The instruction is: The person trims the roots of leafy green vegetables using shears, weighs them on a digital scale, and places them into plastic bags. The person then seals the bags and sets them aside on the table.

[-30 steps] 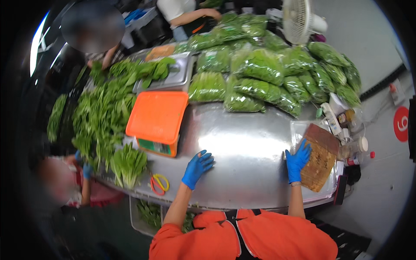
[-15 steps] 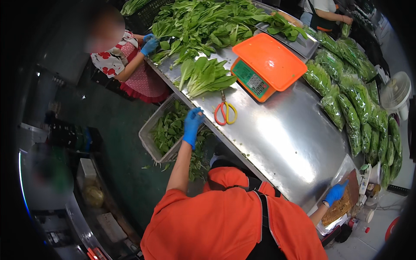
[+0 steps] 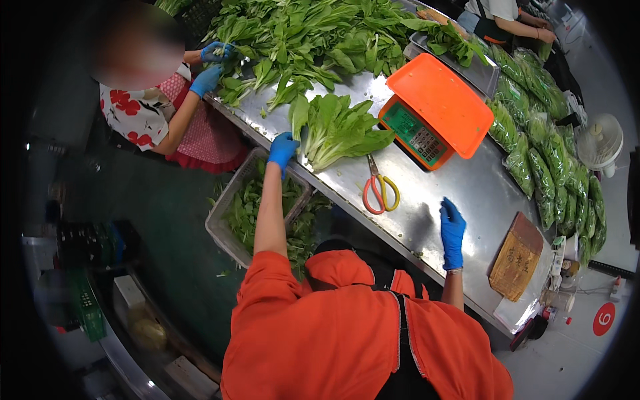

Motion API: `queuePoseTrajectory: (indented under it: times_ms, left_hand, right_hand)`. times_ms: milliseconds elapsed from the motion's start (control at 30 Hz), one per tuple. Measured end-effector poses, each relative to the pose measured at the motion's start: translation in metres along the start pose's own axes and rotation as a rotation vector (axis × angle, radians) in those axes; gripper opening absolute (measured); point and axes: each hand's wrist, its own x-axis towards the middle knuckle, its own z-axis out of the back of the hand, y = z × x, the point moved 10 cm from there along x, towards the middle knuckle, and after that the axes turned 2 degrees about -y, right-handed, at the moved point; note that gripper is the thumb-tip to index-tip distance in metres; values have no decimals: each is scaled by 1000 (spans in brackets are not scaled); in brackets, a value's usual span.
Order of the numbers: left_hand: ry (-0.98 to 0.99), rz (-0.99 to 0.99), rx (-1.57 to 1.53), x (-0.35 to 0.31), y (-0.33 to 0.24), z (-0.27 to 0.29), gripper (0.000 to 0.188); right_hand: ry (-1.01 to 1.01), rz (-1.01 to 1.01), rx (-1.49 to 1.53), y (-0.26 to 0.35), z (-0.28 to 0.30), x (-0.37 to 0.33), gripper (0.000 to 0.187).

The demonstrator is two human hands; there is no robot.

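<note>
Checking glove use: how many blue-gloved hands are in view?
4: the wearer's left hand beside the front leafy bunch; right hand over the metal table; a co-worker's upper hand and lower hand by the leafy pile. Others could be hidden.

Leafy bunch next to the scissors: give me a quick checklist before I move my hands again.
1. Leafy bunch lying on the metal table: ok, between the left hand and the orange scale.
2. Left hand on the bunch: cannot tell; it is beside the stem end, contact unclear.
3. Right hand free: ok, nothing visible in it.
4. Scissors away from both hands: ok, they lie between them.
5. Scissor tips apart from the leaves: cannot tell; very close.
6. Co-worker's hands off this bunch: ok, they are at the larger pile.
</note>
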Motion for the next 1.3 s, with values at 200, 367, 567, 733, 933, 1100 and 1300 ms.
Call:
queuePoseTrajectory:
  times_ms: [200,367,567,733,933,1100,1300]
  left_hand:
    - [249,67,-764,-25,-39,-14,20]
    - [88,-62,-82,-13,-37,-35,28]
    - [87,4,-225,-8,-12,-31,29]
    - [308,273,-564,-25,-16,-37,25]
    - [528,323,-790,-30,-19,-49,26]
    - [618,273,-670,-26,-24,-58,23]
    - [637,202,-680,-40,-46,-50,28]
  right_hand:
    - [297,-87,268,63,-129,-15,24]
    - [445,-4,272,101,-183,-15,27]
    - [438,210,302,178,-217,0,30]
    - [469,245,-10,190,-265,27,36]
    - [493,-85,284,155,-285,28,34]
    - [465,-251,271,163,-299,23,38]
    - [311,-330,432,155,-309,31,36]
